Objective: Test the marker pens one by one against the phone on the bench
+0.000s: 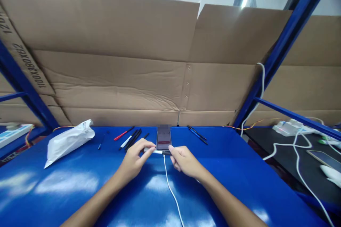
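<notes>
As I read the head camera feed, both of the operator's bare forearms reach forward over a blue tabletop point(234, 173), and the work sits at its far edge. The left hand point(134, 160) is closed in a pinch, thumb and fingers gripping the white end of a slim white-and-black cable connector point(157, 152). The right hand point(185, 161) is curled inward, its fingers point(172, 152) closed on the connector's dark end, so the two hands meet around it. I cannot resolve the connector's exact type at this size. It lies just below a smartphone point(163, 138) standing upright with its dark screen toward me, and a white cable point(170, 188) runs from that spot toward me across the table. Beyond the left hand lie a red marker point(124, 133), a white marker point(126, 142) and several black pens point(133, 139); two dark blue pens point(197, 134) lie right of the phone. A white plastic bag point(69, 143) rests further left, against a backdrop of corrugated cardboard sheets point(114, 53) behind blue steel shelving uprights point(282, 60). A white power strip point(291, 127) and a second phone point(323, 159) sit off to the right on a dark surface point(282, 170).
</notes>
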`<control>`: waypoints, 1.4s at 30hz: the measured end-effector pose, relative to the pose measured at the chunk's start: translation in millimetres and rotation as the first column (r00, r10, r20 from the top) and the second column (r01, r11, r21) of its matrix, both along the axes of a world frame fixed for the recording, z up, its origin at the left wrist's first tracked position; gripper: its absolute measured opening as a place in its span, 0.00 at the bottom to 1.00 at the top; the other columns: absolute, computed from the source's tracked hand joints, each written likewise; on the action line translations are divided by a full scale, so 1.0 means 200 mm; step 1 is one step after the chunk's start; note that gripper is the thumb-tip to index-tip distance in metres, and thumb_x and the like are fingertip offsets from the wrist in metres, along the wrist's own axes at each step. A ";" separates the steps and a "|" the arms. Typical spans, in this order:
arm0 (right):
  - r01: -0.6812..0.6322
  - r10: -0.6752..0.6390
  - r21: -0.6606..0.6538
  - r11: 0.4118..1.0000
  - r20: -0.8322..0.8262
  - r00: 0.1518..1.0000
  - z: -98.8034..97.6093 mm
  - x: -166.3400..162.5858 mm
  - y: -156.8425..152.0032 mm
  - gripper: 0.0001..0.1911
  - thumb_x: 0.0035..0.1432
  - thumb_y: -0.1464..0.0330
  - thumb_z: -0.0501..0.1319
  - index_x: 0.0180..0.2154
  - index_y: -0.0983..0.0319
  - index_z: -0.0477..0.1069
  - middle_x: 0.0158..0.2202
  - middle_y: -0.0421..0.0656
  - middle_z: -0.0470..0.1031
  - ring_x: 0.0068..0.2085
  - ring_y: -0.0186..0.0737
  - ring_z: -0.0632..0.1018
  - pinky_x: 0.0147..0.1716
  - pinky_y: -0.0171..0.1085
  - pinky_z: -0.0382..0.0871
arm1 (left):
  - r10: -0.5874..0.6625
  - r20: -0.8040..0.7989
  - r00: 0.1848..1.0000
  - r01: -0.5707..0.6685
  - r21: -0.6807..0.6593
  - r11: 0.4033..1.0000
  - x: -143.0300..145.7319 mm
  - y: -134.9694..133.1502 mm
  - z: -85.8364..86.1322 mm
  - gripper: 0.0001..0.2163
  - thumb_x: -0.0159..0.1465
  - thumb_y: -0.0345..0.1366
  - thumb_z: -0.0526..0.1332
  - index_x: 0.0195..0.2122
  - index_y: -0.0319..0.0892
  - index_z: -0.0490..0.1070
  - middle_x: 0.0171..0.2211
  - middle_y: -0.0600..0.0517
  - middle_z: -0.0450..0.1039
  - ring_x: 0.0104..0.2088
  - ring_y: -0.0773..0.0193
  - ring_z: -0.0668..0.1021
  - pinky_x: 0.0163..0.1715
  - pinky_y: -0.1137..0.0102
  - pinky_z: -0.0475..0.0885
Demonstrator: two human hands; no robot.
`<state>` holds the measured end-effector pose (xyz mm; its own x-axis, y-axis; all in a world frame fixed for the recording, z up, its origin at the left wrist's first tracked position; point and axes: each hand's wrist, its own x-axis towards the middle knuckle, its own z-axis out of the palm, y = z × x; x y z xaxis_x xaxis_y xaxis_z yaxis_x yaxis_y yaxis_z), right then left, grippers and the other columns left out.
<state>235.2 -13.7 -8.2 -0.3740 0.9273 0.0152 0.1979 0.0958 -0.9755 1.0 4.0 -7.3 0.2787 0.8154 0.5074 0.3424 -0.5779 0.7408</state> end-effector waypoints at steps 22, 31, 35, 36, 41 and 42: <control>-0.132 0.130 0.045 0.990 0.035 0.991 0.00 -0.10 -0.10 0.32 0.71 0.43 0.49 0.29 0.61 0.68 0.21 0.36 0.64 0.24 0.33 0.64 0.26 0.32 0.58 | 0.015 0.557 0.830 0.241 -0.383 0.892 0.08 -0.02 -0.03 0.34 0.63 0.46 0.70 0.65 0.38 0.62 0.34 0.50 0.79 0.29 0.63 0.80 0.34 0.67 0.76; 0.151 -0.152 0.119 0.981 0.005 0.988 -0.04 0.01 0.04 0.32 0.66 0.39 0.51 0.30 0.60 0.67 0.19 0.34 0.62 0.21 0.33 0.63 0.23 0.33 0.57 | 0.028 0.281 0.959 0.092 -0.404 0.910 0.04 0.03 -0.06 0.24 0.63 0.53 0.66 0.51 0.39 0.78 0.37 0.46 0.80 0.30 0.60 0.80 0.32 0.66 0.77; 0.246 -0.262 0.213 0.945 0.047 0.964 -0.06 0.09 0.12 0.31 0.68 0.41 0.51 0.26 0.59 0.65 0.19 0.36 0.66 0.21 0.34 0.66 0.24 0.34 0.60 | -0.188 -0.143 0.972 0.157 -0.206 0.966 0.00 0.02 -0.02 0.15 0.69 0.47 0.62 0.45 0.46 0.83 0.37 0.49 0.80 0.32 0.60 0.79 0.33 0.69 0.72; 0.243 -0.264 0.229 0.943 0.067 0.962 -0.06 0.12 0.14 0.31 0.69 0.42 0.49 0.27 0.59 0.66 0.20 0.37 0.68 0.22 0.35 0.68 0.25 0.34 0.62 | -0.174 -0.204 0.963 0.142 -0.159 0.977 -0.02 0.02 -0.01 0.14 0.70 0.47 0.61 0.46 0.47 0.84 0.36 0.49 0.81 0.33 0.60 0.79 0.35 0.69 0.71; 0.400 -0.603 0.482 0.780 0.408 0.685 -0.01 0.37 0.23 0.20 0.72 0.56 0.50 0.39 0.60 0.75 0.31 0.43 0.78 0.35 0.43 0.78 0.38 0.36 0.68 | 0.140 -0.369 0.919 -0.166 -0.039 0.985 -0.16 0.10 0.02 0.15 0.69 0.48 0.60 0.44 0.48 0.84 0.38 0.48 0.83 0.36 0.54 0.80 0.36 0.66 0.69; 0.432 -0.646 0.498 0.752 0.427 0.633 -0.01 0.43 0.24 0.16 0.70 0.59 0.53 0.41 0.60 0.75 0.34 0.45 0.79 0.39 0.45 0.78 0.40 0.38 0.68 | 0.185 -0.416 0.890 -0.223 -0.044 0.974 -0.18 0.11 0.02 0.14 0.68 0.47 0.60 0.41 0.47 0.84 0.37 0.48 0.83 0.35 0.53 0.80 0.34 0.67 0.68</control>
